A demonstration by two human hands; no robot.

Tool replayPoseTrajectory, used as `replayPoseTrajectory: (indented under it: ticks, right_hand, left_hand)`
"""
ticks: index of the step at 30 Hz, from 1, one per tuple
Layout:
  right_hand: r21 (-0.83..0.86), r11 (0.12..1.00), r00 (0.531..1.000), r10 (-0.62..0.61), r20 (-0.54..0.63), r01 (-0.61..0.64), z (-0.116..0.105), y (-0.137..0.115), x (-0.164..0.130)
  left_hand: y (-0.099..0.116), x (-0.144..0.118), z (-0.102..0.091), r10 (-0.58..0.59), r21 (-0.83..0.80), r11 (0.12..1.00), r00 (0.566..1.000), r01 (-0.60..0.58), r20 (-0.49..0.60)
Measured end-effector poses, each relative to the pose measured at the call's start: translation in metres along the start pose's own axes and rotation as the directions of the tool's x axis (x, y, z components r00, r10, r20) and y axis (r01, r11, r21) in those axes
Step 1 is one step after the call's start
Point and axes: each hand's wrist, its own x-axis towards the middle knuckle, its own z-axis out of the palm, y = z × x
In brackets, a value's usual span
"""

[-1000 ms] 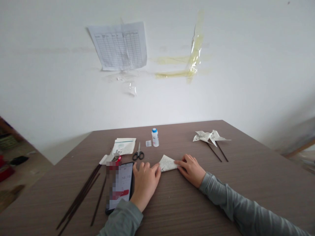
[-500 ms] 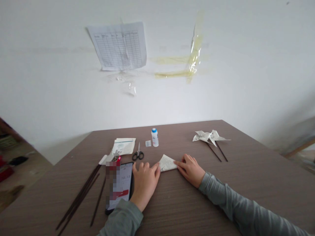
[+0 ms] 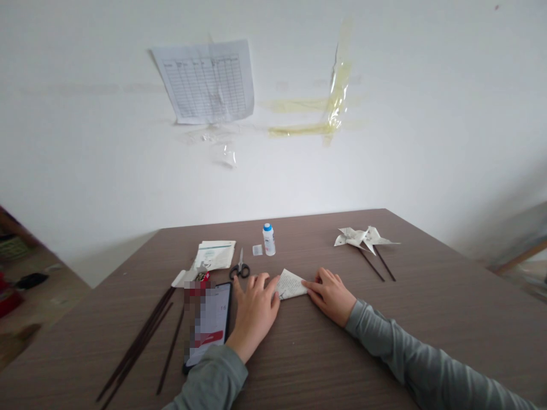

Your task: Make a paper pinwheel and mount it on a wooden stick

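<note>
A small triangle of folded printed paper (image 3: 291,285) lies on the table between my hands, its point facing away from me. My right hand (image 3: 330,295) has its thumb and index finger closed on the paper's right corner, the other fingers curled. At the left corner, my left hand (image 3: 255,304) rests with fingers spread, index finger and thumb at the paper's edge. Whether any of the paper is under these fingers is hidden. Scissors (image 3: 240,267) with black handles lie just beyond my left hand, and a phone (image 3: 213,324) is beside it.
A white bottle with a blue cap (image 3: 269,240) stands beyond the paper, a small square packet (image 3: 257,250) beside it. Paper pinwheels on sticks (image 3: 363,236) lie at the right. A paper stack (image 3: 216,254) and several dark sticks (image 3: 139,347) are at the left. The wall (image 3: 299,182) borders the table's back.
My left hand has shifted slightly, its fingers rising and spreading at the paper's left corner. The right hand and the folded paper stay nearly in place.
</note>
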Motion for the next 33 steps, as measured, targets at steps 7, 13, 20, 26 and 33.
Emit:
replayPoseTrajectory:
  ticks: [7, 13, 20, 26, 33]
  right_hand:
    - [-0.001, 1.0, 1.0, 0.01, 0.004, -0.01, -0.001, -0.001, 0.0]
    - [0.003, 1.0, 0.999, 0.03, 0.039, -0.031, -0.002, -0.002, 0.001]
    - [0.011, 0.999, 0.998, 0.051, 0.028, -0.051, -0.004, -0.004, 0.002]
    - [-0.017, 0.996, 0.996, 0.085, -0.03, -0.085, -0.004, -0.009, 0.006]
    - [-0.041, 0.984, 0.983, 0.173, -0.057, -0.176, -0.004, -0.025, 0.019]
  left_hand:
    - [-0.002, 0.002, 0.012, 0.079, -0.107, 0.992, 0.995, -0.073, 0.056]
    - [0.01, 0.003, 0.011, 0.023, -0.091, 0.996, 1.0, -0.024, -0.013]
    - [0.017, 0.006, 0.006, -0.019, -0.087, 0.996, 1.0, 0.02, 0.01]
    - [0.021, 0.009, 0.001, -0.02, -0.107, 0.994, 0.998, 0.026, 0.054]
    - [0.019, 0.006, 0.005, -0.018, -0.115, 0.993, 0.999, 0.024, 0.047]
